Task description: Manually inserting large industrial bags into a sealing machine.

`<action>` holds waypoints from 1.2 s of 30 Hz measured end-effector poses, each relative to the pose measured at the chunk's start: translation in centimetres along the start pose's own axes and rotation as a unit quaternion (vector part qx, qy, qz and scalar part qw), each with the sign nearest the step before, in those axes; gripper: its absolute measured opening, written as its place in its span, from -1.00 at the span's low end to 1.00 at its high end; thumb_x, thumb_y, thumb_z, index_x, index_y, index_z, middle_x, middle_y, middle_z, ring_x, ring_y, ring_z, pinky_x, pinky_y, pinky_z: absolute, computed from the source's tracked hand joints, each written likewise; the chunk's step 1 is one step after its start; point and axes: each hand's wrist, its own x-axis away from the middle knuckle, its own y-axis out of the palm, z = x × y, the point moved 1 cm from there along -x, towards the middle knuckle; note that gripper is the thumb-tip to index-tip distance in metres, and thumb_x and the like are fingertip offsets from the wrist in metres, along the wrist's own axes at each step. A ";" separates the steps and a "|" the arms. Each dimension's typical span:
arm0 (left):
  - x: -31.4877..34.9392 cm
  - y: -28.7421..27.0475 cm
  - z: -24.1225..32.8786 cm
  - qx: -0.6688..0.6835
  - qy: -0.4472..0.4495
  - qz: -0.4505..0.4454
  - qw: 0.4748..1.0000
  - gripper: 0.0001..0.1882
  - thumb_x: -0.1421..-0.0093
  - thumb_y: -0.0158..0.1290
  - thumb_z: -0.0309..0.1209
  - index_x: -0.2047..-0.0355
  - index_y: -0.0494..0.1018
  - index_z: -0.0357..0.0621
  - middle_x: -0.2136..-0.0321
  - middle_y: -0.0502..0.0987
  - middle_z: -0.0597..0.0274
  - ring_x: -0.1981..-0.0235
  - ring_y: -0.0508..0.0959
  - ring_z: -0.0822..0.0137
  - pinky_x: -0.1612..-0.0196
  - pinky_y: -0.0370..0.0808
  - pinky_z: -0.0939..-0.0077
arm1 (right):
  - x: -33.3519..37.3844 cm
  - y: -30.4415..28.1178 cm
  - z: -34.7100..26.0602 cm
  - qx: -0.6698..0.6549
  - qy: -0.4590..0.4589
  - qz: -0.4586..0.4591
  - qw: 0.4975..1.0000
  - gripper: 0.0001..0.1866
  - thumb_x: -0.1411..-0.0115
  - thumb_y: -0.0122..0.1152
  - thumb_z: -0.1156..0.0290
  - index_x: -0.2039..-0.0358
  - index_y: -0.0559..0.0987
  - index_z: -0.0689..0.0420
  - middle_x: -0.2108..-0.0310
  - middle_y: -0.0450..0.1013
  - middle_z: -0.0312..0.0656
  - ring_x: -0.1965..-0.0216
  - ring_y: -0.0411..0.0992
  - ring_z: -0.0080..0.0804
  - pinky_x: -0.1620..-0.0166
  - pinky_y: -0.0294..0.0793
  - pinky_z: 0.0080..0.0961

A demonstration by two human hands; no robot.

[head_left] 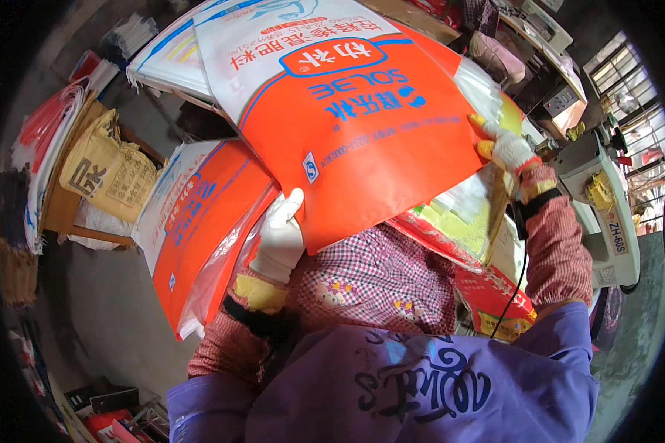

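A large orange-and-white printed plastic sack (377, 148) lies flat and slanting in front of me. My left hand (281, 232), in a white glove, grips its near left corner with the thumb on top. At the right edge of the sack is my right hand (508, 150), in a white glove with yellow fingertips, its fingers bent over that edge. Beside my left hand rests a pile of matching orange sacks (207, 221). More white sacks (174, 63) lie under the far left part of the held one.
To my right stands a white sewing machine (609, 229), with another white machine (547, 26) farther back. Yellow-green and red sacks (458, 229) lie under the right side. A tan woven bag (111, 166) hangs over a wooden frame (100, 235) at left. A black cord (513, 295) runs by my right arm.
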 end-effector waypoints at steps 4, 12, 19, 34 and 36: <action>-0.9 0.8 -0.3 0.183 -0.002 0.087 0.979 -0.91 -0.11 -0.06 -0.49 0.41 0.38 -0.27 0.36 0.45 0.10 0.35 0.48 0.26 0.27 0.44 0.45 | 2.5 2.0 -1.0 -0.171 0.136 -0.008 0.976 -0.47 -0.02 0.09 0.43 -0.07 0.35 -0.11 0.41 0.44 -0.16 0.39 0.38 -0.44 0.29 0.36 -0.59; 2.3 -1.1 8.5 -0.173 0.090 0.172 0.966 -0.74 -0.07 -0.06 -0.50 0.71 0.17 -0.14 0.74 0.17 0.42 0.68 0.19 0.58 0.63 0.14 0.59 | -1.0 3.0 1.2 0.007 0.098 0.072 0.992 -0.47 0.00 0.04 0.45 -0.07 0.35 -0.07 0.18 0.44 -0.03 0.22 0.44 -0.27 0.19 0.36 -0.49; 11.1 -7.8 19.7 -0.439 0.145 0.262 0.847 -0.81 -0.18 -0.13 -0.41 0.41 0.34 -0.33 0.48 0.41 0.35 0.48 0.33 0.59 0.42 0.29 0.66 | -7.6 10.0 -19.6 0.005 -0.055 0.072 0.996 -0.63 -0.10 -0.13 0.41 0.05 0.42 0.05 0.14 0.42 -0.03 0.12 0.40 -0.12 0.07 0.37 -0.26; 26.1 -9.0 -9.3 -0.419 -0.346 0.256 0.800 -0.74 -0.18 -0.18 -0.33 0.43 0.33 -0.34 0.40 0.46 -0.18 0.32 0.45 -0.08 0.32 0.38 0.24 | -7.2 38.2 -19.6 0.257 -0.202 -0.117 0.938 -0.81 0.03 0.03 0.35 0.42 0.57 0.07 0.68 0.42 -0.25 0.65 0.41 -0.31 0.60 0.37 -0.28; 24.4 -9.4 -8.4 -0.427 -0.329 0.253 0.804 -0.73 -0.18 -0.18 -0.32 0.44 0.33 -0.33 0.42 0.46 -0.17 0.35 0.45 -0.07 0.34 0.39 0.25 | -7.6 37.0 -18.4 0.255 -0.204 -0.137 0.935 -0.81 0.03 0.03 0.34 0.42 0.57 0.08 0.66 0.43 -0.24 0.63 0.42 -0.30 0.59 0.37 -0.28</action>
